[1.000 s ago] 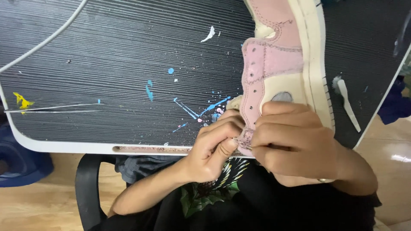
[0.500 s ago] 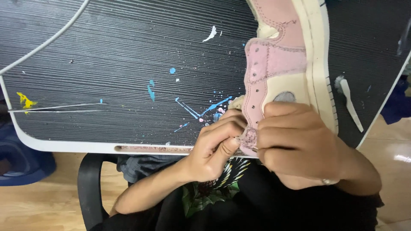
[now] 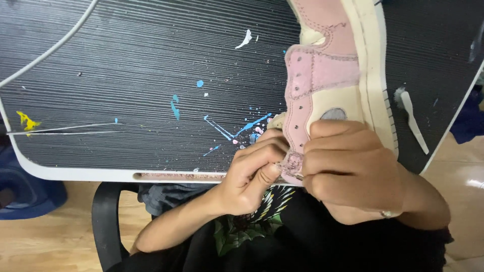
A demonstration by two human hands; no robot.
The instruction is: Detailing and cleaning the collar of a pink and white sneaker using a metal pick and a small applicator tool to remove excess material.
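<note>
A dark ribbed tabletop with a white rim (image 3: 75,174), flecked with blue, white and yellow paint, filled most of the view, and a pink suede and cream leather sneaker (image 3: 327,75) lay on its side across the near right part, its end overhanging the edge toward the person. The right hand (image 3: 353,171) was clenched around that near end of the sneaker, while the left hand (image 3: 252,176) pinched the pink edge beside it with curled fingers, the two hands touching. A small white scrap strip (image 3: 413,118) lay just right of the sole.

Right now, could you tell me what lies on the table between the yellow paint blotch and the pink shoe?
Blue paint splatters on the dark ribbed tabletop, per the head view.
</note>
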